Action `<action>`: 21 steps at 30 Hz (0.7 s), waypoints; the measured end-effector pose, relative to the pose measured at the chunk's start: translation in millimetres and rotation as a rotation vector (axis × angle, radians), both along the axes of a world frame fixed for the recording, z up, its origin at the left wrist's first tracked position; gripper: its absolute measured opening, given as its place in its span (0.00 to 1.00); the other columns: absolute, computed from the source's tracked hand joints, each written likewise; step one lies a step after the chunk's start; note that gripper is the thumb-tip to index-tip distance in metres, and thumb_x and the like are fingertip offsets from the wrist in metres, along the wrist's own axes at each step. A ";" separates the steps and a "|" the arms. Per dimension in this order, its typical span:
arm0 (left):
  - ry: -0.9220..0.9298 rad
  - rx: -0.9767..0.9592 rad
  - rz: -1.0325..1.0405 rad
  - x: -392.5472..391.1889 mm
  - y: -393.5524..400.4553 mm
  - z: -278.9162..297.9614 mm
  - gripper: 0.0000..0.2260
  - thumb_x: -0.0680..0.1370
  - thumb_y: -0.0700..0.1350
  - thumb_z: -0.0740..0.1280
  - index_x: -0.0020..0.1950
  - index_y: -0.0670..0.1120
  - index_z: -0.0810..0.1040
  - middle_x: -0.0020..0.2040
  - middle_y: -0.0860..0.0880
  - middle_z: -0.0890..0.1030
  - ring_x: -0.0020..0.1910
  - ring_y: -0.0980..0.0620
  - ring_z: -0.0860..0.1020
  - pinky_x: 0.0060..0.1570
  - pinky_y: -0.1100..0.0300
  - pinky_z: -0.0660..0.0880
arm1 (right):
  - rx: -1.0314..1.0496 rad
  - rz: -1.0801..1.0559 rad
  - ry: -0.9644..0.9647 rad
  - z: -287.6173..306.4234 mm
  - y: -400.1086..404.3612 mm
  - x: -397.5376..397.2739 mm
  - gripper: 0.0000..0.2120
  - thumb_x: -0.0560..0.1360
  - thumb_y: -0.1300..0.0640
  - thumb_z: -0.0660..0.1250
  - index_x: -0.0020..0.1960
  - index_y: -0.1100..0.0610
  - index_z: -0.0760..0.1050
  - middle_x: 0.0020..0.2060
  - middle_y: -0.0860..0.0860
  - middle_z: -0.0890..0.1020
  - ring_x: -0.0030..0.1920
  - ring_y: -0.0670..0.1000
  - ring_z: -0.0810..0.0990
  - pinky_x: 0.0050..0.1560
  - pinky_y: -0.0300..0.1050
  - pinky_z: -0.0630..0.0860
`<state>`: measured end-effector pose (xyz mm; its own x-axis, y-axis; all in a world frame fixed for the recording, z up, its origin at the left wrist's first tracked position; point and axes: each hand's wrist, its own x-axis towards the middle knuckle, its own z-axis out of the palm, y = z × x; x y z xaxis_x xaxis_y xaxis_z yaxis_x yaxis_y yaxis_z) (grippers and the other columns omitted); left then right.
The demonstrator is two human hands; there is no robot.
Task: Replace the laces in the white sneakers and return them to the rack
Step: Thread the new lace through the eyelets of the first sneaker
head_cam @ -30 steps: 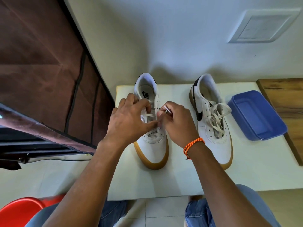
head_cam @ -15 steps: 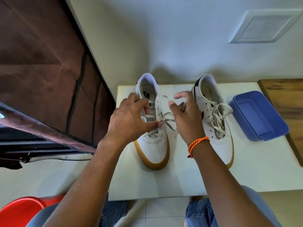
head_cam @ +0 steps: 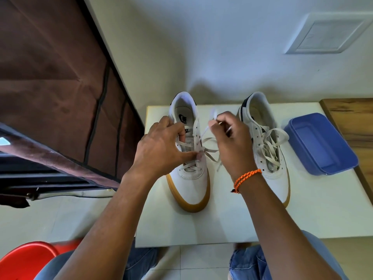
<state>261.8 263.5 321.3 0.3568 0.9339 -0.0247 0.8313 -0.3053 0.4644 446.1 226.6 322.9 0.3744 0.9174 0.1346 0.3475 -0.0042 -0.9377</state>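
Note:
Two white sneakers with gum soles stand on a small white table (head_cam: 252, 223), toes toward me. My left hand (head_cam: 161, 148) rests on the left sneaker (head_cam: 191, 178), thumb and fingers pressing its eyelet area and a lace crossing. My right hand (head_cam: 232, 142) is raised between the shoes, pinching the end of the left sneaker's off-white lace (head_cam: 203, 134), which runs taut from an eyelet up to my fingers. A loose part of the lace trails down beside the shoe. The right sneaker (head_cam: 268, 158) is loosely laced, and my right hand partly hides it.
A blue plastic lid or tray (head_cam: 323, 144) lies at the table's right end, beside a wooden surface (head_cam: 355, 122). A brown fabric-covered rack (head_cam: 60, 93) stands to the left. A red stool (head_cam: 24, 259) is at bottom left. The wall rises right behind the table.
My right hand has lifted up and away from the left sneaker, drawing the lace out through an eyelet. My left hand has stayed pressed on the shoe.

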 end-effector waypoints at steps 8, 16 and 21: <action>-0.034 -0.050 -0.035 -3.0 3.2 -2.0 0.28 0.61 0.78 0.72 0.47 0.59 0.73 0.50 0.59 0.70 0.53 0.54 0.70 0.47 0.53 0.72 | -0.147 -0.034 0.035 -2.7 -2.1 0.4 0.11 0.80 0.50 0.72 0.48 0.58 0.77 0.29 0.44 0.73 0.27 0.42 0.71 0.33 0.37 0.66; -0.031 -0.064 -0.046 -3.5 2.8 -1.4 0.28 0.61 0.76 0.73 0.49 0.60 0.73 0.51 0.59 0.70 0.54 0.54 0.70 0.49 0.53 0.73 | -0.229 0.128 -0.209 -12.3 -5.0 -10.0 0.10 0.82 0.55 0.69 0.44 0.56 0.74 0.31 0.47 0.76 0.31 0.45 0.72 0.32 0.35 0.67; -0.021 -0.069 -0.043 -3.5 2.5 0.0 0.28 0.62 0.75 0.76 0.50 0.60 0.73 0.52 0.59 0.70 0.55 0.54 0.69 0.47 0.53 0.72 | -0.055 0.001 -0.056 -5.8 0.4 -0.5 0.10 0.82 0.58 0.69 0.43 0.59 0.73 0.30 0.44 0.71 0.31 0.43 0.67 0.34 0.39 0.66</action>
